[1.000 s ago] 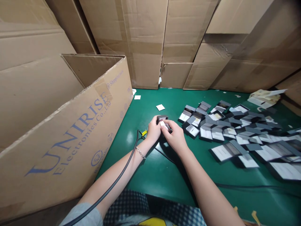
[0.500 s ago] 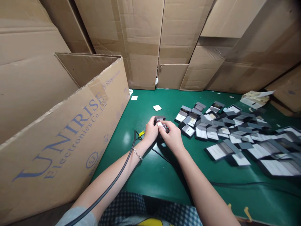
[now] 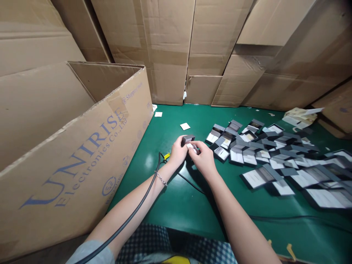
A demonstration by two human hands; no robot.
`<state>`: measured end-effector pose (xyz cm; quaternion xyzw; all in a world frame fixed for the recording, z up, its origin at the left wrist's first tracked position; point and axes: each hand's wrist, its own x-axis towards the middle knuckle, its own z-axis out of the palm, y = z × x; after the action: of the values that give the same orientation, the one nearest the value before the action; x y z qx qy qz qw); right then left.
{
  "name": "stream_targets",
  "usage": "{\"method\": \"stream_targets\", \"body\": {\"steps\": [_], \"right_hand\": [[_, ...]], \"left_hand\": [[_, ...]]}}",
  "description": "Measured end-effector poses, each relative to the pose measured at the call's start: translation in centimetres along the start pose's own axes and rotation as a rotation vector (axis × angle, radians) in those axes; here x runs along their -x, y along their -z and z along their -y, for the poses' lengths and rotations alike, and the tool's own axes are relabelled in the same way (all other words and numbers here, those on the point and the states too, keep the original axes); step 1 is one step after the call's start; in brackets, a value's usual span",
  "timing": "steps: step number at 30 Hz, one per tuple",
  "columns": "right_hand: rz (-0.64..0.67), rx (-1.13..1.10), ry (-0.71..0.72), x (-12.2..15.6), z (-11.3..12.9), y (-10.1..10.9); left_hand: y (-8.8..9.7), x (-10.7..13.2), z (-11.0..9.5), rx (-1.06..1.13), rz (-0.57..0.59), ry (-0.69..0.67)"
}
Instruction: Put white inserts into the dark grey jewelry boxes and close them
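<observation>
A small dark grey box is held over the green table by my left hand, whose fingers wrap round its side. Against the near side of that box, my right hand pinches a small white piece; its kind is too small to tell. The two hands touch or nearly touch. Part of the box is hidden behind the fingers. Just beyond the hands lies a white square card. A black cable with a yellow tag runs along my left forearm.
Many small open grey boxes with white inserts spread over the right of the green table. A large open carton stands at the left. Cardboard sheets wall the back. A crumpled white packet lies back right.
The view has shifted slightly. My hands stay together at the small box, and the fingers of my right hand have moved only a little at the white piece.
</observation>
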<state>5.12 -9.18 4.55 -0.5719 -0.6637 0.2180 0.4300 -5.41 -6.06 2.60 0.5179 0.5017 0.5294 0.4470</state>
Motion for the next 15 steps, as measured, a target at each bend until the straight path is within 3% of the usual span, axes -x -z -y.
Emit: {"method": "stream_targets", "body": {"steps": [6, 15], "right_hand": [[-0.002, -0.003, -0.03, -0.04, 0.12, 0.18], [0.004, -0.011, -0.049, -0.13, -0.26, 0.06]], "left_hand": [[0.06, -0.16, 0.46, 0.05, 0.038, -0.026], [0.24, -0.32, 0.57, 0.115, 0.082, 0.055]]}}
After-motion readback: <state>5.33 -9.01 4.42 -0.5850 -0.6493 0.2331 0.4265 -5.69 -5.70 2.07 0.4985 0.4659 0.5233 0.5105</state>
